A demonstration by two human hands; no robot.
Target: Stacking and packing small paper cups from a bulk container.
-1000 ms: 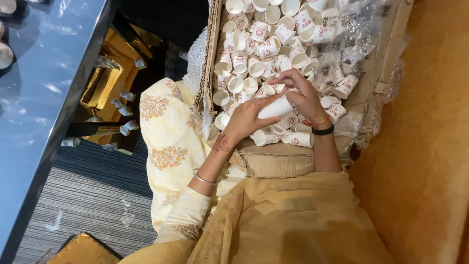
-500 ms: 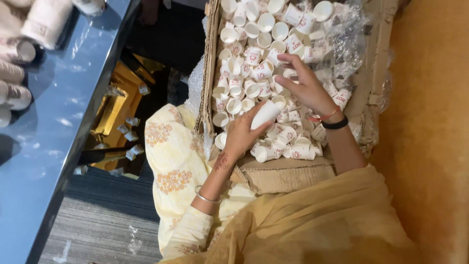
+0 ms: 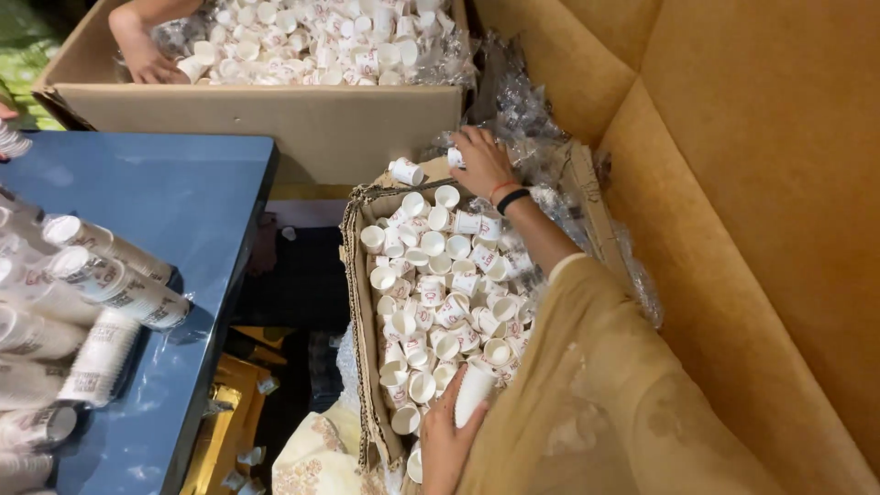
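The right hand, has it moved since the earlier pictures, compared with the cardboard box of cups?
Yes. The right hand has left the stack of cups and now reaches the far end of the cardboard box.

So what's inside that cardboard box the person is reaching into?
The cardboard box is full of loose small white paper cups, jumbled together, with crinkled clear plastic wrap at the far end. The box's bottom is hidden beneath the cups.
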